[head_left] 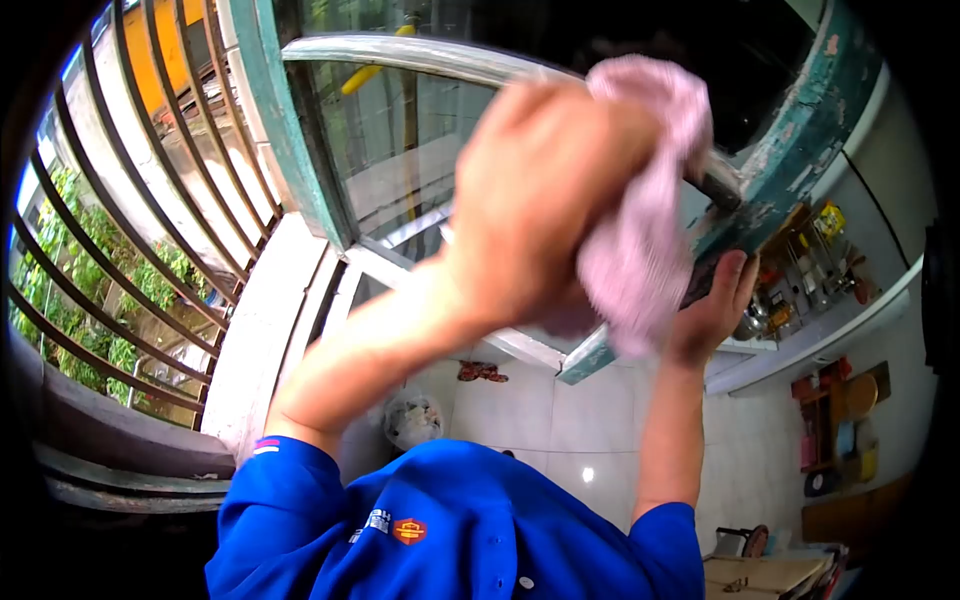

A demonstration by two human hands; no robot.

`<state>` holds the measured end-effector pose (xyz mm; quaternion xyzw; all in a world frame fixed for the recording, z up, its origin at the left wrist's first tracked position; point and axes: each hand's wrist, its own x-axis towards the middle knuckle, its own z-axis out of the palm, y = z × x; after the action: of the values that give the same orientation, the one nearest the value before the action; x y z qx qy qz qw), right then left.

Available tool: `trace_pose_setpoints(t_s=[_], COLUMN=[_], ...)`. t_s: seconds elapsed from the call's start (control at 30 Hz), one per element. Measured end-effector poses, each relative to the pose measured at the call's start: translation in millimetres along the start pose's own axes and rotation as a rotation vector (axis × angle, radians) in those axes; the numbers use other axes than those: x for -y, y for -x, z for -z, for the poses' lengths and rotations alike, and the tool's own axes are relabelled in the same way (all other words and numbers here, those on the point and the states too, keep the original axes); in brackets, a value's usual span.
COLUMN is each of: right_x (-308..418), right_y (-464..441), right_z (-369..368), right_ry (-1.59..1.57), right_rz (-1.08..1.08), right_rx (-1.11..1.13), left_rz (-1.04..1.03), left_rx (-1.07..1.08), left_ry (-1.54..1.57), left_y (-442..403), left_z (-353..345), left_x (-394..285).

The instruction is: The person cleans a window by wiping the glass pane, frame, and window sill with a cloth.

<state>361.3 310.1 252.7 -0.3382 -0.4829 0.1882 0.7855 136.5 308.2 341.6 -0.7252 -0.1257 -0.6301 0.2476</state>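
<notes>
My left hand (545,190) is closed around a crumpled pink cloth (640,270) and is blurred by motion. It is raised in front of a casement window with a worn green frame (790,130). Part of the cloth hangs below my fist, and part stands up beside it. My right hand (712,310) grips the lower right edge of the window frame, thumb on the near side, most fingers hidden behind it. A white-painted crossbar (430,52) runs across the glass (380,130) behind my left hand.
Dark metal bars (130,210) stand at the left beyond a pale sill (270,340). Below are a tiled floor (600,430), a bag-lined bin (413,418) and a dark red patterned item (482,371). Kitchen utensils (810,270) hang at the right above shelving (835,430).
</notes>
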Motion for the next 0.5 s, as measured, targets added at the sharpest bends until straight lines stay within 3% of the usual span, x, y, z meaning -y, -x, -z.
trace_pose_setpoints(t_s=[0.03,0.1,0.2,0.5], right_x=[11.1,7.5,11.9,13.8], right_y=[0.8,-0.2,0.5,1.3], right_z=[-10.0,-13.6,-16.5,-23.5], right_ry=[-0.117,-0.199,-0.133,0.018], right_rz=[-0.081,-0.046,0.007,0.054], right_rx=[-0.038,-0.06,0.007,-0.042], left_rz=[0.002,0.03,0.081,0.132], left_rx=[0.001,0.046,0.092,0.096], left_ry=[0.029,0.109,0.228,-0.155], left_y=[19.3,52.7,76.8,79.9], left_z=[-10.1,-31.7,-74.5,-77.2], left_x=[-7.7,-23.2,-24.6,-16.4])
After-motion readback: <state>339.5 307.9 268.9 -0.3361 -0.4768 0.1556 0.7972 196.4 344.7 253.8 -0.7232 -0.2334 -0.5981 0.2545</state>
